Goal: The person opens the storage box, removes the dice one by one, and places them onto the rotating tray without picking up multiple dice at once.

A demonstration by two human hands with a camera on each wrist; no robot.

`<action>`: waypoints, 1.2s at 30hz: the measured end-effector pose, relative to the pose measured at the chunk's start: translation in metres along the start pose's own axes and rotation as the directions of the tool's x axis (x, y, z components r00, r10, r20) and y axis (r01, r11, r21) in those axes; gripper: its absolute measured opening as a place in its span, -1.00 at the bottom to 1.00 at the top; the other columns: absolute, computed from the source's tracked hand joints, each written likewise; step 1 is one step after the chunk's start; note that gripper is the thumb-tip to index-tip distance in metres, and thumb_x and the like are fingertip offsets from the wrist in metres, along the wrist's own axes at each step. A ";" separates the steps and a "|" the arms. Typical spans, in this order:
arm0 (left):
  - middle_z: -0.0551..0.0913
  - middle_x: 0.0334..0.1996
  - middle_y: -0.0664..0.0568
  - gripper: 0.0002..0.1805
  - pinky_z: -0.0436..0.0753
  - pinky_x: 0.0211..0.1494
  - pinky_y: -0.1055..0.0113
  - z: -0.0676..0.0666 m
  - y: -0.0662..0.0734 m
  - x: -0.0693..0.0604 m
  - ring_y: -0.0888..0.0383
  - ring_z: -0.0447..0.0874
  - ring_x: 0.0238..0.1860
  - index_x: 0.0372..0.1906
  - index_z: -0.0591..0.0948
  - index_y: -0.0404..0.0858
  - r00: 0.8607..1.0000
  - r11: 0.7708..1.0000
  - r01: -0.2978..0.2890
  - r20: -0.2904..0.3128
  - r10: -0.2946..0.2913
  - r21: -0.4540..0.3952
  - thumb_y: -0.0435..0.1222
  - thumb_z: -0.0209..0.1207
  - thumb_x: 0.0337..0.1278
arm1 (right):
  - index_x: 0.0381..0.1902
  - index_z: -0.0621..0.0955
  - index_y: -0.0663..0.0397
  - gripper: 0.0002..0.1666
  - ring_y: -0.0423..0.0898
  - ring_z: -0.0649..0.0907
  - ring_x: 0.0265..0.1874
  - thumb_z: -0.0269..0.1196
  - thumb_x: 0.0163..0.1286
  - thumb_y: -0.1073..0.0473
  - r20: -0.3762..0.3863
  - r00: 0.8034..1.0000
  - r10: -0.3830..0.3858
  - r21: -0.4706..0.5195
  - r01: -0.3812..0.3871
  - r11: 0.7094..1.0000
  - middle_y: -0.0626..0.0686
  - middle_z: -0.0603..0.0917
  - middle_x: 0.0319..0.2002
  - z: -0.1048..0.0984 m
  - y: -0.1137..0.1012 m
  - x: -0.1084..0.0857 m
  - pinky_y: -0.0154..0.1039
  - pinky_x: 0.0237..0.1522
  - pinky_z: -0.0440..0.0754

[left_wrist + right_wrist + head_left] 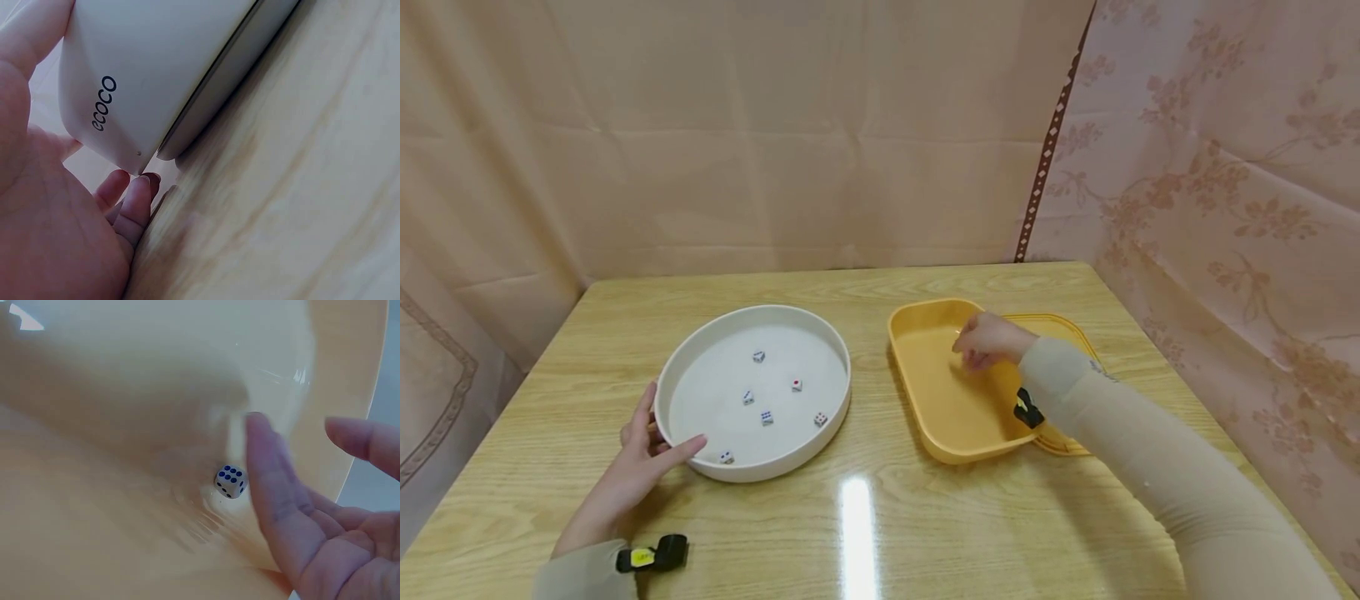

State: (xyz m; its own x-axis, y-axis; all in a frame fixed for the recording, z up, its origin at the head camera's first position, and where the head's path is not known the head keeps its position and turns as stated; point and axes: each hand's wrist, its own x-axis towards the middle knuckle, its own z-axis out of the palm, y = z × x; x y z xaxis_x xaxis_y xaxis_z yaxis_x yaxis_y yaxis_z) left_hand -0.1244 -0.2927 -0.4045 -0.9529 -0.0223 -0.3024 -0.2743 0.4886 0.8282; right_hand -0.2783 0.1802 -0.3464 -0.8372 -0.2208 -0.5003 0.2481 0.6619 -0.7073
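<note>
A round white tray (756, 333) stands at the left with several dice in it, among them a die with a red dot (797, 385). My left hand (643, 458) grips its near-left edge, thumb over the rim and fingers at the base. In the left wrist view the wall of the white tray (150, 62) bears the letters "ecoco". Inside a yellow box (932, 408) hangs my right hand (988, 340). The right wrist view has its thumb and fingers apart, with a blue-dotted die (230, 481) just beside the fingertips, not between them.
A yellow lid (1078, 337) lies partly under the right side of the yellow box, and the right forearm crosses over it. The wooden table (760, 533) ends at a beige curtain (775, 167) behind, with a flowered cloth (1247, 208) at the right.
</note>
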 end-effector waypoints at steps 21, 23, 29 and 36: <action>-0.28 0.38 -0.50 0.26 0.40 -0.14 0.72 0.001 0.000 -0.002 -0.19 0.28 0.26 0.50 -0.61 0.06 1.000 1.000 -0.020 -0.004 0.020 -0.010 -0.05 0.25 0.29 | -0.31 0.37 0.21 -0.77 -0.16 0.58 -0.63 0.17 0.38 0.18 0.045 0.998 0.042 -0.252 -0.029 0.967 0.06 0.55 -0.48 0.009 0.001 -0.006 -0.28 -0.41 0.68; -0.26 0.37 -0.51 0.25 0.40 -0.14 0.72 0.001 0.000 -0.001 -0.19 0.29 0.26 0.51 -0.61 0.04 1.000 1.000 -0.021 -0.007 0.021 -0.005 -0.05 0.25 0.29 | -0.27 0.36 0.23 -0.76 -0.16 0.60 -0.61 0.17 0.39 0.18 0.051 0.998 0.047 -0.257 -0.033 0.966 0.08 0.55 -0.45 0.010 0.000 -0.006 -0.27 -0.39 0.69; -0.27 0.38 -0.53 0.25 0.39 -0.14 0.73 0.001 -0.001 -0.001 -0.22 0.28 0.29 0.51 -0.61 0.04 1.000 1.000 -0.027 -0.007 0.026 -0.011 -0.05 0.25 0.28 | -0.27 0.39 0.24 -0.77 -0.14 0.62 -0.59 0.17 0.40 0.18 0.054 0.997 0.050 -0.266 -0.034 0.963 0.08 0.57 -0.45 0.010 0.001 -0.005 -0.25 -0.36 0.70; -0.29 0.39 -0.48 0.25 0.38 -0.14 0.71 0.000 0.001 -0.002 -0.16 0.26 0.26 0.50 -0.62 0.08 1.000 1.000 -0.007 0.001 0.007 -0.012 -0.02 0.24 0.29 | -0.43 0.56 0.33 -0.80 -0.18 0.59 -0.63 0.15 0.36 0.27 0.069 0.998 0.003 -0.255 0.015 0.967 0.01 0.58 -0.58 0.010 0.002 -0.002 -0.30 -0.40 0.68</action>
State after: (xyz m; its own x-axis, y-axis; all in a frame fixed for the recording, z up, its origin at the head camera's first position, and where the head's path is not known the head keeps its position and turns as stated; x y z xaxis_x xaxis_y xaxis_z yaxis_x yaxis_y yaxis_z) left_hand -0.1230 -0.2918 -0.4028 -0.9547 -0.0174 -0.2969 -0.2687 0.4784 0.8360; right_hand -0.2713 0.1750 -0.3523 -0.8009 -0.2681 -0.5354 0.1029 0.8192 -0.5642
